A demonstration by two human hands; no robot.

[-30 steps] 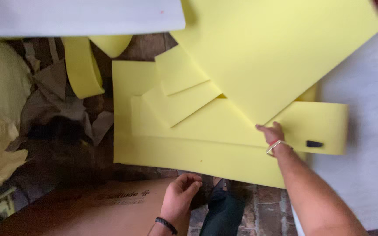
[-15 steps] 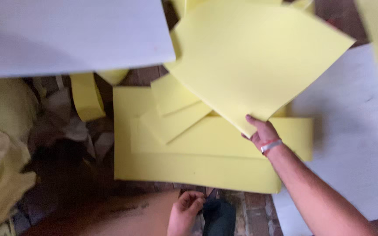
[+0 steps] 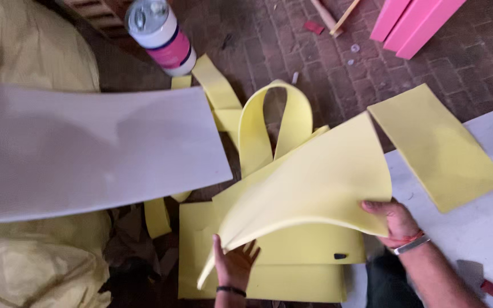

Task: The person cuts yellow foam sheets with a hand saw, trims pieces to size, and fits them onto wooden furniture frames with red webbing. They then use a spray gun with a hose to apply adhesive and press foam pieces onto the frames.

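Note:
A large thin yellow foam sheet is lifted and curled over above a stack of flat yellow foam pieces on the brick floor. My right hand grips the sheet's lower right edge. My left hand holds its lower left corner from beneath, fingers spread against it. A looped yellow foam strip stands behind the sheet.
A big white foam board lies at left over yellow bags. A white and pink container stands at the top. A yellow foam rectangle rests on a white sheet at right. Pink foam blocks at top right.
The large yellow sheet has been lifted and curled up off the stack. My left hand rose from the cardboard to take its lower corner. The view has tilted toward the floor beyond.

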